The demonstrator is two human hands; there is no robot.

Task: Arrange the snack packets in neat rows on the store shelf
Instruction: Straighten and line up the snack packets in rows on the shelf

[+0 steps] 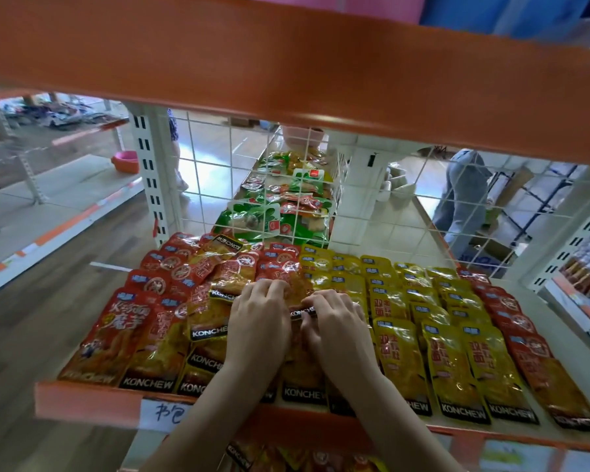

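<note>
Both hands reach over the orange front edge of the store shelf (92,398) and rest side by side on the snack packets. The left hand (258,323) lies palm down with its fingers curled onto an orange packet (295,287) at its fingertips, gripping the packet's edge. The right hand (338,323), touching or nearly touching the left, has its fingers curled over the black end strip of the same packet, so both hands hold it between them.

Left of the left hand, red and orange packets (143,321) lie in a loose, overlapping heap, several tilted or turned round. Right of the right hand, yellow packets (447,356) lie in tidy overlapping rows running away from the front edge, and beyond them a row of red packets (532,352) runs along the far right side of the shelf. Ahead of both hands, past a white wire grid (218,172), green packets (280,212) lie on another shelf. Just below the left forearm, a white paper label (160,415) with handwriting is stuck on the shelf's front edge. Above the hands, the orange edge of the upper shelf (286,69) crosses the whole view.
</note>
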